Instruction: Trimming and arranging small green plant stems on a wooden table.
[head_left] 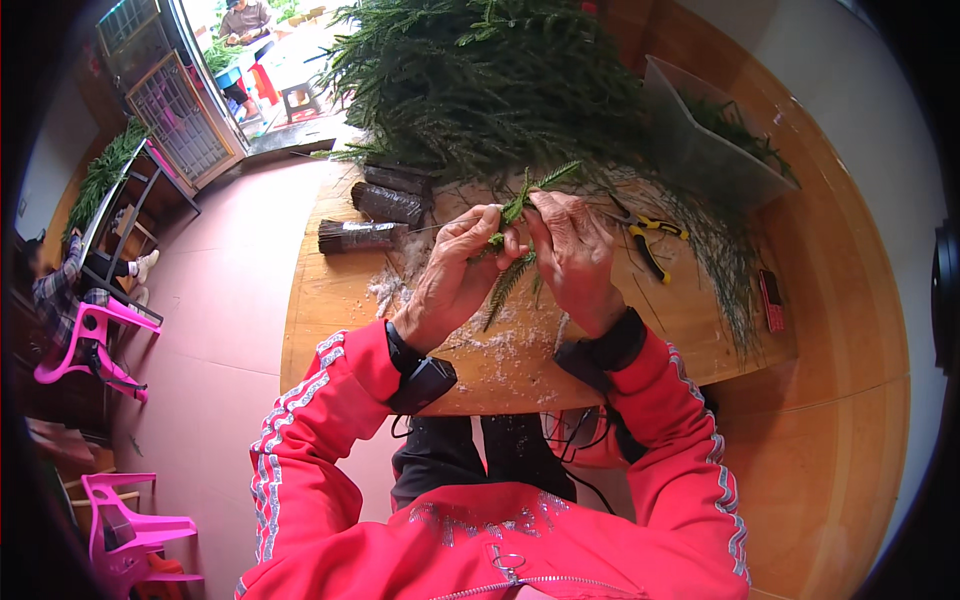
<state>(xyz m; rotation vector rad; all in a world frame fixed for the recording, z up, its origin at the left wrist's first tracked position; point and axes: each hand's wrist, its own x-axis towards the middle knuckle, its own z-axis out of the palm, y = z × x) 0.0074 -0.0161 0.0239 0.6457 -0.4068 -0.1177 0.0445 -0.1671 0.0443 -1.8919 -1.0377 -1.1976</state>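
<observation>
Above the wooden table (330, 330), a small green artificial fir sprig (510, 212) is pinched between my two hands. My left hand (455, 270) grips its lower part, thumb and fingers pressed together. The fingers of my right hand (575, 255) close on the same sprig from the other side, near its top. One frond (508, 288) hangs below the fingers. A thin wire seems to run leftward from my left fingertips. Beside my left hand lie several wire bundles (362, 236) wrapped in dark plastic. Right of my right hand lie yellow-and-black pliers (652, 245).
A big pile of green fir branches (480, 90) covers the table's far side. A translucent bin (700, 150) stands at right, near a red phone-like object (771, 300). Pale flakes dust the tabletop. Pink chairs (130, 525) and a seated person (65, 290) are at left.
</observation>
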